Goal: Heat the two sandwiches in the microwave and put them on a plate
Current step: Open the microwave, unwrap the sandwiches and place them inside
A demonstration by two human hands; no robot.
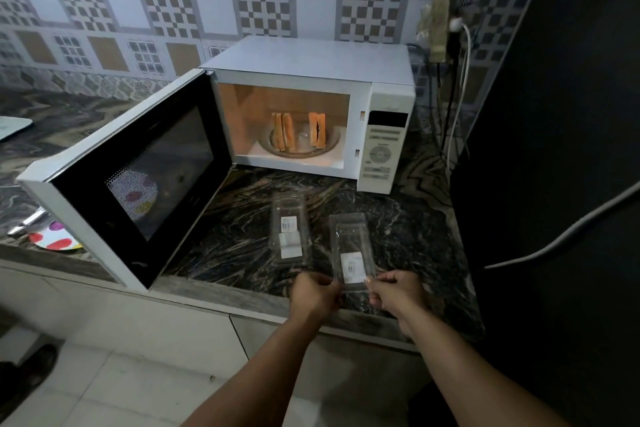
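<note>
toasted orange-brown triangular sandwiches stand upright on the round glass turntable (298, 149) inside the lit cavity of the white boxy microwave (311, 59): the left sandwich (283, 131) and the right sandwich (317, 129) sit apart from each other, cut edges facing the opening. the microwave's black-windowed door (135, 177) is swung wide open to the left. in front of the oven, on the dark marbled stone counter (408, 229), lie two clear plastic wedge-shaped sandwich packs, both empty: the far pack (289, 229) with a barcode sticker rests on the counter by itself, and the near pack (351, 250) with a white label lies just right of it. both forearms reach forward from the bottom of the view toward the counter's front edge. the left hand (313, 293) pinches the near pack's lower left corner, fingers curled and knuckles up; the right hand (396, 291) pinches its lower right corner in the same way, thumb on top. left of the open door, a white round plate with coloured dots (55, 239) sits on the counter, partly seen through the door's mesh, with a shiny metal utensil (27, 222) just beside it. a white power cable (460, 87) hangs down the patterned tile wall (214, 10) to the right of the oven.
</note>
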